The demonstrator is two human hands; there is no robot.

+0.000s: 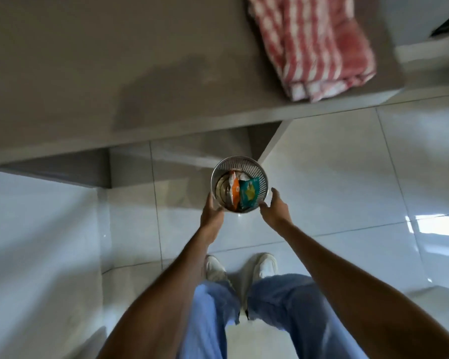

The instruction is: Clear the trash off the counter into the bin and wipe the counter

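- The floor (335,161) is laid with large, glossy white tiles with thin grey grout lines.
- A bright patch of light (436,225) reflects off the tiles at the right, and a paler sheen spreads across the tiles at the left.
- A grey-brown surface (94,68) fills the upper part of the view; a darker shadow lies across its middle.
- Its front edge overhangs a shaded recess (130,161) above the floor.
- A white unit (412,19) stands at the top right, blurred.
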